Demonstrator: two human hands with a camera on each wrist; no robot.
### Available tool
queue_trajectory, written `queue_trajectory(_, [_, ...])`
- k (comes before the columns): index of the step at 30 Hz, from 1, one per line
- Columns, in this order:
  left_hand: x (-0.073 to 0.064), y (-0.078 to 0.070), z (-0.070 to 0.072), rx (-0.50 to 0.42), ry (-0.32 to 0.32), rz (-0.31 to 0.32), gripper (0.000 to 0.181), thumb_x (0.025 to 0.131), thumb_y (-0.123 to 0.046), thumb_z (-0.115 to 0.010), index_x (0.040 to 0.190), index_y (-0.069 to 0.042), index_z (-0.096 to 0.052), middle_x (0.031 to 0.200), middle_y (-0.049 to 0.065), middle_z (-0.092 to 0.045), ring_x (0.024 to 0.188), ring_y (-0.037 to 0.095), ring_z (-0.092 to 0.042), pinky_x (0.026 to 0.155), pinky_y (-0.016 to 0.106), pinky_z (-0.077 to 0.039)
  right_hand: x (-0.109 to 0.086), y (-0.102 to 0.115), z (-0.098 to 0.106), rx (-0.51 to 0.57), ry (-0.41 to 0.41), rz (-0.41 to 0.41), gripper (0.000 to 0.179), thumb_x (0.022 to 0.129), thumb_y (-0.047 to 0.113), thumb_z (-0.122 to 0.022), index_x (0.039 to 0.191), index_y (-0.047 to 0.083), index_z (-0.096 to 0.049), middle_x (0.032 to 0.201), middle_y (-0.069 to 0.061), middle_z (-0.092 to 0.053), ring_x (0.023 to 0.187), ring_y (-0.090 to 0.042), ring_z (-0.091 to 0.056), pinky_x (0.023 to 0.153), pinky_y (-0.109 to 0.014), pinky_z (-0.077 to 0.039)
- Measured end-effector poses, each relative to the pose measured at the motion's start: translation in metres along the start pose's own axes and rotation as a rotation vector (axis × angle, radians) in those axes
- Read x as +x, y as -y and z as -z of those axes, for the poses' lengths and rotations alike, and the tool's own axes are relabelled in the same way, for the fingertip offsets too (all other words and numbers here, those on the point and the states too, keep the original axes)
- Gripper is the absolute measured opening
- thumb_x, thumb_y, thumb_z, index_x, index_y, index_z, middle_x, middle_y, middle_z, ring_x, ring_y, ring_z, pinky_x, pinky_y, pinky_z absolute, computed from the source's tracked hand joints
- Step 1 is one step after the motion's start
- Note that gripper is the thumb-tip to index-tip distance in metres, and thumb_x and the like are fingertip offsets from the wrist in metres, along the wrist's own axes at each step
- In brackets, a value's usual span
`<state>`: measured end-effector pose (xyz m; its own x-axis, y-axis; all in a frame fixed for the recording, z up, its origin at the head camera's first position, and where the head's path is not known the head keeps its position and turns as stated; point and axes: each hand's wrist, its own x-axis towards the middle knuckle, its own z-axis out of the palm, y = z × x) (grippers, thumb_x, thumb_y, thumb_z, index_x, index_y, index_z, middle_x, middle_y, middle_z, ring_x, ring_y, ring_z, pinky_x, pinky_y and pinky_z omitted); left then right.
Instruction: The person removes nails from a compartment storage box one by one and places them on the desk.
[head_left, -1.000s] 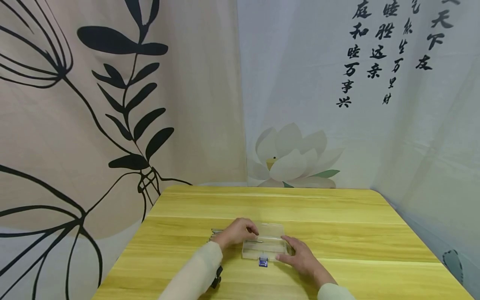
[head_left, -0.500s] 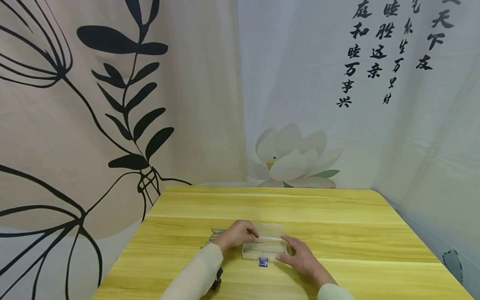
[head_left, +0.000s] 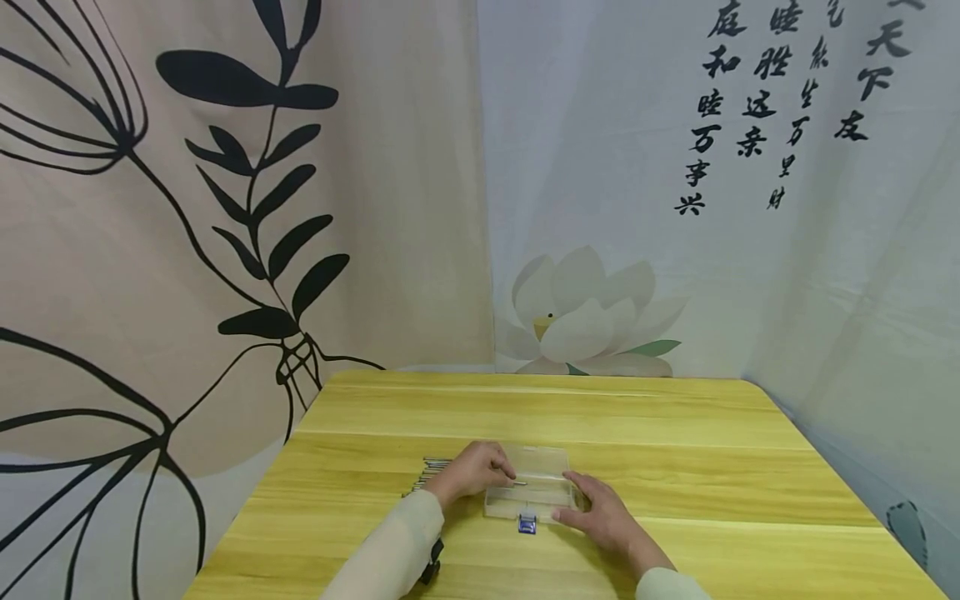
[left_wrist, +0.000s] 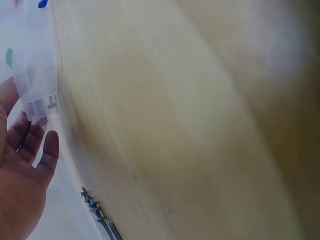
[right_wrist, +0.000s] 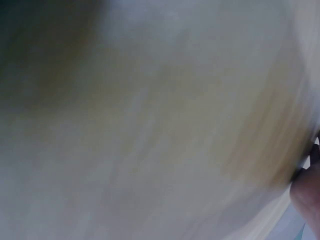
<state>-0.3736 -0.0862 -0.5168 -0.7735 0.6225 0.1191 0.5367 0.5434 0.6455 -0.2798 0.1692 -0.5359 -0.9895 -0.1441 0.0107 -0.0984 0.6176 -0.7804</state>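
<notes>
A clear plastic box lies with its lid raised on the wooden table, a blue latch at its front. Over its left part, my left hand pinches a slim metal rod whose free end points right. In the left wrist view, the left fingers are close to the box's end wall, and a small metal piece shows through the plastic. My right hand grips the box's right side between thumb and fingers; only a bit of that hand enters the right wrist view.
Several similar metal rods lie in a row left of the box, partly behind the left wrist; their pointed, ridged ends show in the left wrist view. A black item sits beside the left sleeve. Printed curtains hang behind the table.
The left hand has dropped slightly toward the box, and the rod's end now shows past its fingertips. The right hand and the box have stayed put.
</notes>
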Motion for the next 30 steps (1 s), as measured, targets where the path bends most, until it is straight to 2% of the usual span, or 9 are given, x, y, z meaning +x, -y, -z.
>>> queue_trajectory(10, [-0.0003,-0.0014,0.0019,0.055,0.037,0.014,0.006,0.088,-0.015,-0.077,0.091,-0.014,-0.081,0.091,-0.010,-0.060,0.083,0.004,-0.055,0.073,0.023,-0.049,-0.0001,-0.0004,0.0001,-0.003,0.000,-0.009,0.074,0.085,0.038,-0.079,0.146,0.010,-0.049,0.149,-0.030,-0.037,0.137,-0.053,-0.028,0.107,-0.069,-0.021])
queue_trajectory(17, [0.0011,-0.0005,0.0021,0.069,0.053,0.019,0.005,0.088,-0.016,-0.077,0.090,-0.014,-0.081,0.092,-0.010,-0.058,0.085,0.005,-0.053,0.076,0.023,-0.048,-0.0004,0.0001,-0.0005,-0.007,-0.004,0.002,0.074,0.085,0.038,-0.079,0.146,0.009,-0.049,0.148,-0.029,-0.039,0.136,-0.053,-0.030,0.107,-0.069,-0.022])
queue_trajectory(30, [0.0034,-0.0019,0.0022,0.135,0.073,-0.045,0.007,0.088,-0.015,-0.076,0.091,-0.011,-0.081,0.090,-0.010,-0.055,0.083,0.004,-0.049,0.077,0.023,-0.045,0.0002,-0.0002,-0.0008,-0.007,-0.003,0.009,0.074,0.085,0.038,-0.078,0.146,0.008,-0.049,0.148,-0.029,-0.039,0.137,-0.053,-0.029,0.107,-0.069,-0.022])
